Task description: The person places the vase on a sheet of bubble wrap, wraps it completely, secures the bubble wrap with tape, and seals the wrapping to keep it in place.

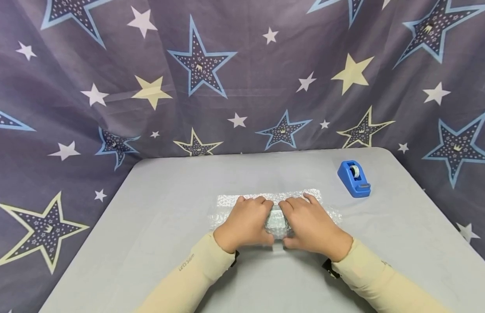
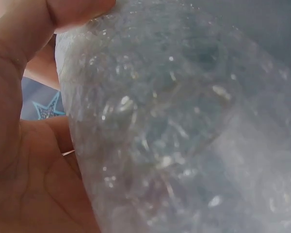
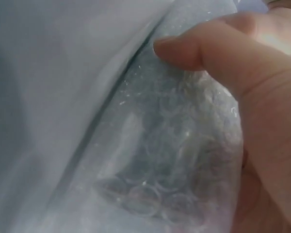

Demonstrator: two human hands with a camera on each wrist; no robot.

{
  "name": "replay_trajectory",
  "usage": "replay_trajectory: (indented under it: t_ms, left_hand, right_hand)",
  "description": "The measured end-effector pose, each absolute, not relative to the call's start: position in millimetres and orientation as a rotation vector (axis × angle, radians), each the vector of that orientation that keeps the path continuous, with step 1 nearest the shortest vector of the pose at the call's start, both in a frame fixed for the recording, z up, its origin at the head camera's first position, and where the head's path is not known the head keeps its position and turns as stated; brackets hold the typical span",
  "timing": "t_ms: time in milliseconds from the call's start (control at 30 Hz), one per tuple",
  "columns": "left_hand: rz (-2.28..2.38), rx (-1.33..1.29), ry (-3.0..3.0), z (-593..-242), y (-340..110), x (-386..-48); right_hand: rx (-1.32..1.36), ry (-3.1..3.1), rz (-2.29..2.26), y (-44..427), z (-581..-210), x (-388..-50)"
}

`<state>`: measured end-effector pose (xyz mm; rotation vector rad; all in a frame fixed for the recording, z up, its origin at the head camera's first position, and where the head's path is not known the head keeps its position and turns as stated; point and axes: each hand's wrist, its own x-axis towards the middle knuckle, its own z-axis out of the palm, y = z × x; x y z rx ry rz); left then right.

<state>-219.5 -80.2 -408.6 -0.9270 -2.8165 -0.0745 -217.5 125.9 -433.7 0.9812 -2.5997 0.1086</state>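
Note:
A roll of clear bubble wrap point(image 1: 277, 224) lies across the table, with something pale green or glassy inside that I cannot make out. My left hand point(image 1: 248, 221) grips the roll left of its middle, fingers over the top and thumb at the near side. Close beside it, my right hand point(image 1: 310, 224) holds the roll the same way from the right. A flat strip of the wrap point(image 1: 262, 198) extends beyond the fingers on the far side. In both wrist views, a thumb point(image 3: 179, 52) curls against the bubbled plastic point(image 2: 179, 121), and the ends of the roll spread loosely.
A blue tape dispenser point(image 1: 353, 178) with a roll of tape stands at the back right of the table. Pale grey cloth covers the table point(image 1: 168, 208). A dark star-patterned curtain point(image 1: 242, 78) hangs behind and along both sides.

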Motion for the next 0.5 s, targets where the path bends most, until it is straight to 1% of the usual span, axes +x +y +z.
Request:
replay_trajectory:
  t_ms: [233,500]
  left_hand:
    - [0.05,-0.944,-2.747,-408.0,-77.2,-209.8]
    - [0.215,-0.847,-2.674,-406.2,-72.0,-200.2]
  right_hand:
    - [0.984,-2.567,0.129,125.4,-435.6,-218.0]
    - [0.973,-2.555,0.137,124.5,-437.2,-219.0]
